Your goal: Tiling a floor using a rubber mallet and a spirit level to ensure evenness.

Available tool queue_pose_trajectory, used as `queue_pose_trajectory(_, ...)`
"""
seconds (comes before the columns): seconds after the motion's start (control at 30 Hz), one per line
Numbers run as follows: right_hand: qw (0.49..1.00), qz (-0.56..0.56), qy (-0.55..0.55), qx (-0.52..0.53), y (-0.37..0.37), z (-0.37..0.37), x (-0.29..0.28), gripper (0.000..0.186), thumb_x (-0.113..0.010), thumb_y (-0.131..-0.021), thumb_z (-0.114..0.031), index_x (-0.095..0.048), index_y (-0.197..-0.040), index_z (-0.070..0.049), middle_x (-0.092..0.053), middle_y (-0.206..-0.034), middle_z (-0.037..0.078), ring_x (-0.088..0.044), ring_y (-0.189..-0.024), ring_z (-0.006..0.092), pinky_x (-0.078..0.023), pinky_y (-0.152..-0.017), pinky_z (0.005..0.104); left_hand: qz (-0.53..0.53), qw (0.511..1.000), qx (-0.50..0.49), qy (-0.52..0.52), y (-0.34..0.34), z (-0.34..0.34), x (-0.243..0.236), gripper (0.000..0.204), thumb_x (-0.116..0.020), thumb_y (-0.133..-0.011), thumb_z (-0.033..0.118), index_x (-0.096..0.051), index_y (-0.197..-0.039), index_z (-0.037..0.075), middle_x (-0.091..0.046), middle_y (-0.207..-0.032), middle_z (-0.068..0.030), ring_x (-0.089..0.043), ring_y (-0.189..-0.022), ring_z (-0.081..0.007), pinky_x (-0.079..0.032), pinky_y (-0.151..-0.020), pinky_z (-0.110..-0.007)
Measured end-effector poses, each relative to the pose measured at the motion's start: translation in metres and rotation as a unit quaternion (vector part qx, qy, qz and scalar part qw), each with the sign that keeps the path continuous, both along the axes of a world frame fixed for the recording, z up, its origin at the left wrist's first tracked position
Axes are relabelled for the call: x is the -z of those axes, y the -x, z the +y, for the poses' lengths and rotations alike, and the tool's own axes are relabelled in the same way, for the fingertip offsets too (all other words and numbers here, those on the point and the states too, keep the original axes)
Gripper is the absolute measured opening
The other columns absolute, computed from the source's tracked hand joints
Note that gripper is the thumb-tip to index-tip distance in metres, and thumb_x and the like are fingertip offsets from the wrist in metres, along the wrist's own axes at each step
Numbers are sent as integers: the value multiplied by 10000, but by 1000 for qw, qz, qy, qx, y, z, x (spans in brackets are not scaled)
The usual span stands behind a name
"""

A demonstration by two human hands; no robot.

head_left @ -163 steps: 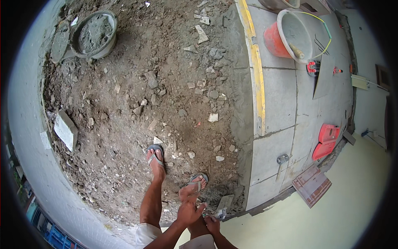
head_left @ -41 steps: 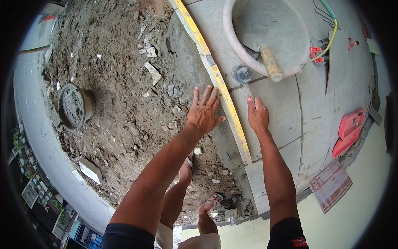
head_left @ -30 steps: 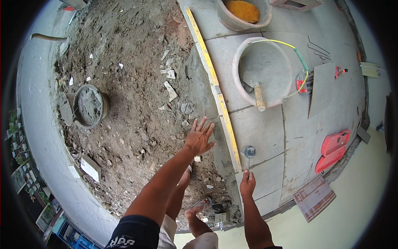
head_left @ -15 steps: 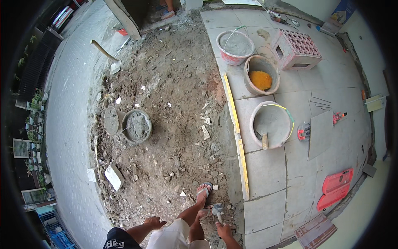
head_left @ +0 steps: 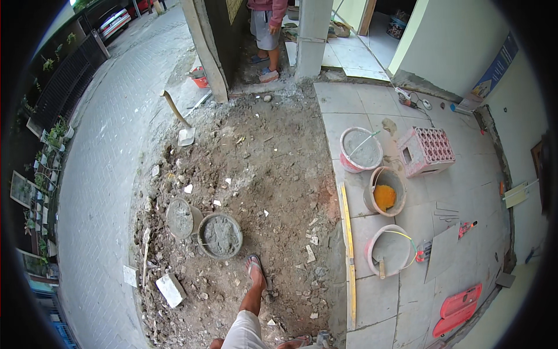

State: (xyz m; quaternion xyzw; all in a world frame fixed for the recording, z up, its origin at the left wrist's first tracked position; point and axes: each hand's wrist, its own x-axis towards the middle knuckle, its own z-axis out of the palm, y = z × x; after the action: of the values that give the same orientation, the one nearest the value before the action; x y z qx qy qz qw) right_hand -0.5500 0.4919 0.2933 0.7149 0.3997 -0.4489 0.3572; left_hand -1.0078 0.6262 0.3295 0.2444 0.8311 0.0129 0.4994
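Observation:
Only a sliver of my left hand (head_left: 216,344) shows at the lower edge, beside my light shorts; its fingers are cut off. The grey head of a hammer (head_left: 322,337) shows at the lower edge, right of my rear foot. My right hand and the hammer's handle lie outside the picture. My front foot (head_left: 254,269), in a flip-flop, stands on the rubble-strewn soil (head_left: 273,192). Just ahead of it is a dark bucket (head_left: 220,235) of wet grey mortar, and against that bucket's left side stands another greyish bucket (head_left: 180,219).
A yellow level (head_left: 349,250) lies along the tiled floor's edge. Right of it stand three buckets, one with orange material (head_left: 385,198), one with a trowel (head_left: 382,269). Beyond are a pink crate (head_left: 429,152) and a red case (head_left: 459,308). A person (head_left: 268,29) stands at the back; a shovel (head_left: 177,116) leans left.
My view has tipped up and shifted forward. One foot has stepped ahead toward the mortar buckets. My right hand, earlier gripping the hammer, has left the picture. The person at the back shows more.

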Motion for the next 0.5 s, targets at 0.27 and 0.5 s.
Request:
queue_pose_trajectory(0.27,985,-12,-26,172,185,105,-21,547,-724,-905,-519,-703,-770,11,-671,-649,114,-653,-588,255,-505,-592,428,3,999,-16,-42,153,-259,52,322,-661,-926,378,-722,-1066,95,-763,-1031,-189,-751,-944,-352,-590,-805,-436)
queue_pose_trajectory(0.5,955,199,-216,36,367,267,-41,614,-642,-946,-574,-676,-1127,11,-736,-984,252,-719,-964,401,-541,-823,462,-99,978,-162,-84,228,-133,60,397,-649,-983,376,-740,-943,-8,-743,-874,-119,-696,-767,-197,-546,-729,-328)
